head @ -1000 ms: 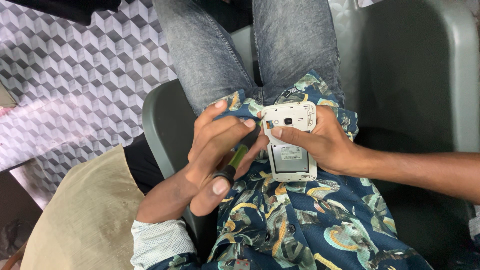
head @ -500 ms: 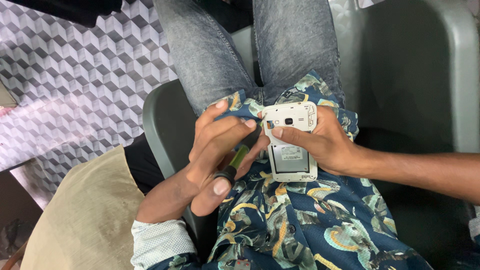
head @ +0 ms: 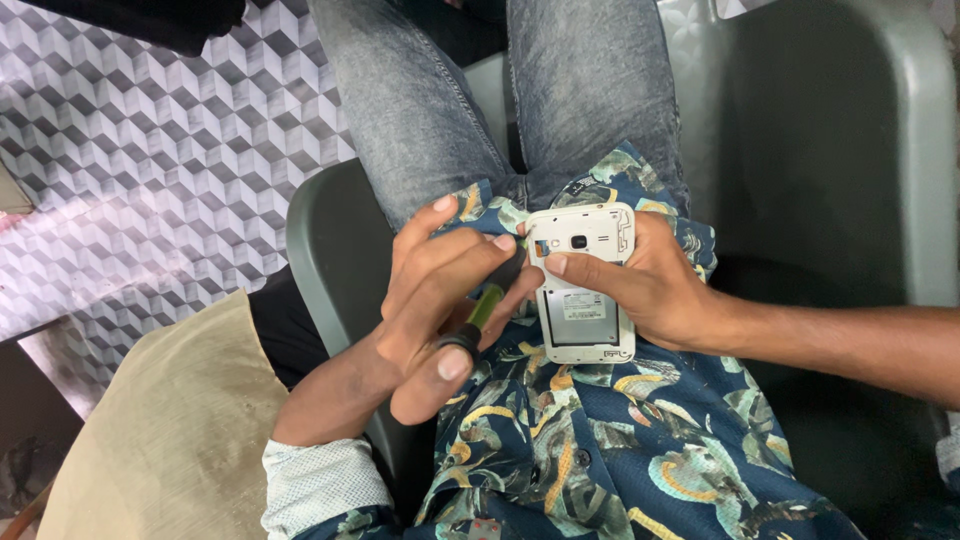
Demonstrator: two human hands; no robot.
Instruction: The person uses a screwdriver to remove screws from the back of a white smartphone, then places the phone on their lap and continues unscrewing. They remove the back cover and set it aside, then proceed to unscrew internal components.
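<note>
White plastic phone (head: pixel 583 285) (back off), rounded.

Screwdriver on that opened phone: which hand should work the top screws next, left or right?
Left, probably. The left hand already grips the screwdriver, its tip end pointing at the phone's upper left corner. The right hand is wrapped around the phone, steadying it on the lap, so it is not free.
</note>
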